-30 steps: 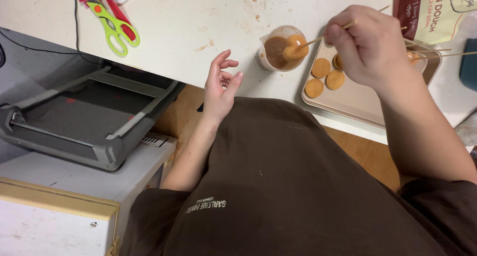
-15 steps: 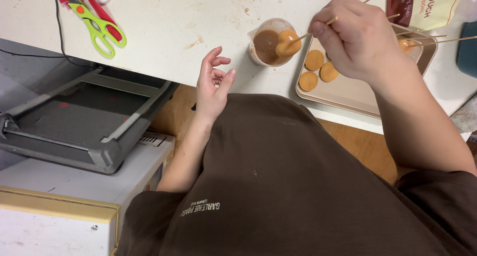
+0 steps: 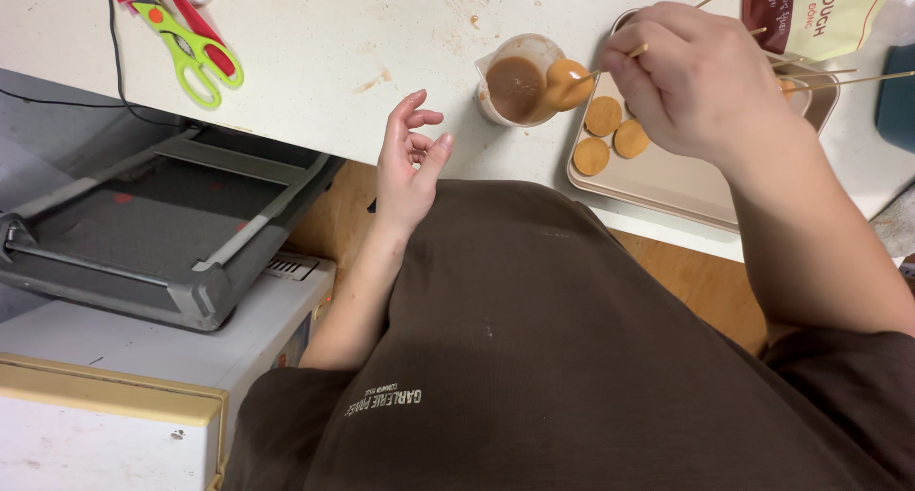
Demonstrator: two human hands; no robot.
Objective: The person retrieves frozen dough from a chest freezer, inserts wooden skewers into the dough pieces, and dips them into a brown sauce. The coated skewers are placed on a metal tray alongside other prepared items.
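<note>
So, head view, looking straight down over a brown shirt (image 3: 572,358); the right hand (image 3: 696,81) is pinched around a thin wooden skewer (image 3: 615,62), and the far end of that skewer carries a round orange-brown ball (image 3: 569,83) coated in sauce, sitting right at the rim of a small clear cup (image 3: 519,81) that's filled with brown sauce; the ball looks to be touching the cup's edge on its right side, half over the cup and half over the tray; the left hand (image 3: 410,157) isn't gripping anything, fingers loosely curled with the palm up, hovering at the front edge of the white tabletop (image 3: 334,52), well apart from the cup; just right of the cup is a beige tray (image 3: 667,181) with three flat round orange pieces (image 3: 610,133) lying close together near its left end, and a few more skewers (image 3: 839,79) poke out across its far side, partly hidden behind the right hand; a dark red bag (image 3: 810,14) sits at the top right just behind the tray; way over at top left there's a pair of green-handled scissors (image 3: 191,48) next to something red; below the tabletop on the left is a grey paper cutter (image 3: 143,234) sitting on a white box (image 3: 124,377).
</note>
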